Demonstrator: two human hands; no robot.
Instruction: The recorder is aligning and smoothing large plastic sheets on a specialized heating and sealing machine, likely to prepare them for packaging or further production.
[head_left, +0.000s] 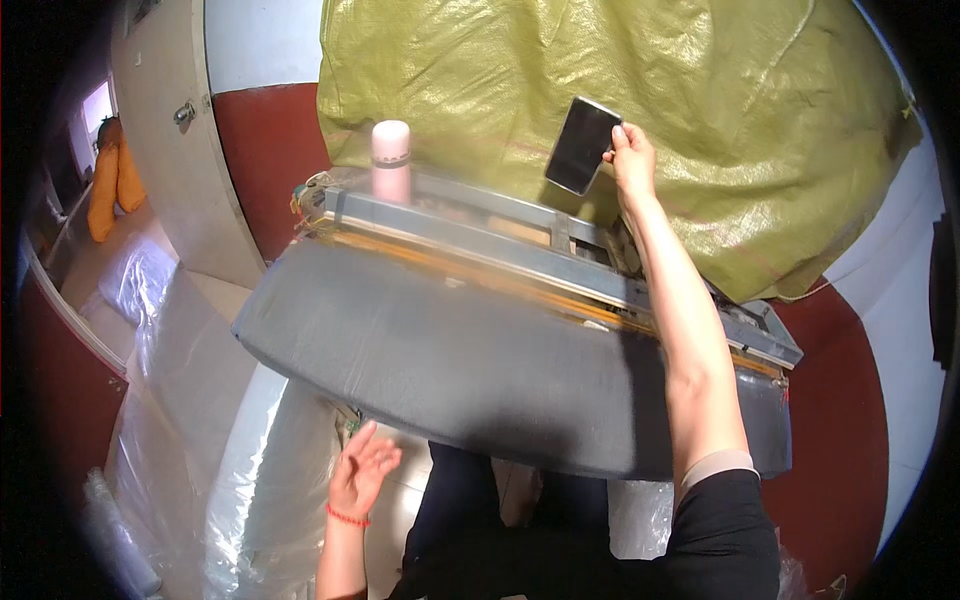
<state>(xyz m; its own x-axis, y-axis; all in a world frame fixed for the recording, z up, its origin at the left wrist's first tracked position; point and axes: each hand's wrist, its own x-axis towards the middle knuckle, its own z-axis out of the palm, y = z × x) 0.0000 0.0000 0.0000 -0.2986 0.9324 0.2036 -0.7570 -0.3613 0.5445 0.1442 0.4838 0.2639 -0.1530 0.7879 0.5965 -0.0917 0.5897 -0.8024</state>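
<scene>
Phone (582, 145): raised before the yellow-green tarp (500, 70), beyond the metal frame (480, 237), dark face showing.
Right hand (632, 165): thumb and fingers clamped on the phone's right edge; fingers beneath hidden, wrap hard to judge.
Handling: probably light, stiff, slick-faced, breakable if dropped; long side edges look the best hold.
Left hand (363, 468): fingers parted, nothing seen in it, near the grey padded board (420, 340).
</scene>
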